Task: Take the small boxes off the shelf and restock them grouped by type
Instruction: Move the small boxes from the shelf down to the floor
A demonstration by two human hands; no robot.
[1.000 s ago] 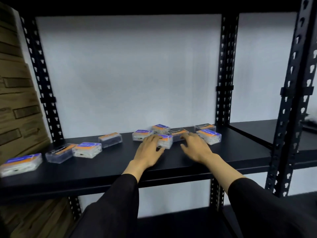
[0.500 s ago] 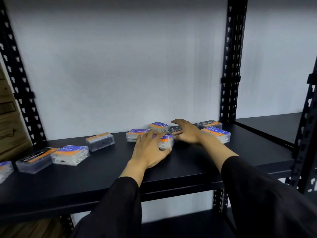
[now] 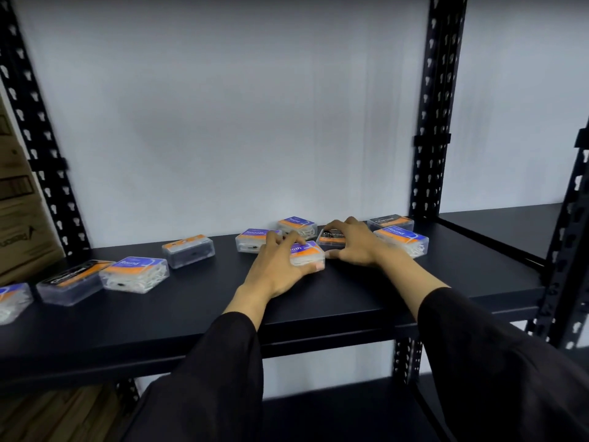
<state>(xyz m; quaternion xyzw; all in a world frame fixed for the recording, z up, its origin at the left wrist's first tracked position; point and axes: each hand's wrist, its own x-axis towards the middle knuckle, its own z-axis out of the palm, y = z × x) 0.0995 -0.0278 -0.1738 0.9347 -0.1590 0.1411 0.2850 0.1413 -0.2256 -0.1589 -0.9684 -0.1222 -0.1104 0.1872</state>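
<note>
Several small clear boxes with orange and blue or black labels lie scattered on the black shelf (image 3: 350, 301). My left hand (image 3: 280, 266) is closed over a blue "Smooth" box (image 3: 310, 255) near the middle. My right hand (image 3: 353, 240) grips a black "Charcoal" box (image 3: 331, 237) just beside it. Behind them lie another "Smooth" box (image 3: 251, 237) and a "Round" box (image 3: 296, 224). To the right sit a "Round" box (image 3: 403, 239) and a "Charcoal" box (image 3: 390, 222). On the left lie an orange-topped box (image 3: 188, 250), a "Round" box (image 3: 135, 274) and a "Charcoal" box (image 3: 71, 280).
Black perforated uprights (image 3: 433, 106) frame the bay, with a white wall behind. A neighbouring shelf (image 3: 510, 224) extends to the right. Cardboard cartons (image 3: 19, 202) stand at the far left. One more box (image 3: 12, 299) is cut off at the left edge.
The view has come closer to the shelf. My left hand has closed over the "Smooth" box and my right hand has reached forward and settled on the "Charcoal" box.
</note>
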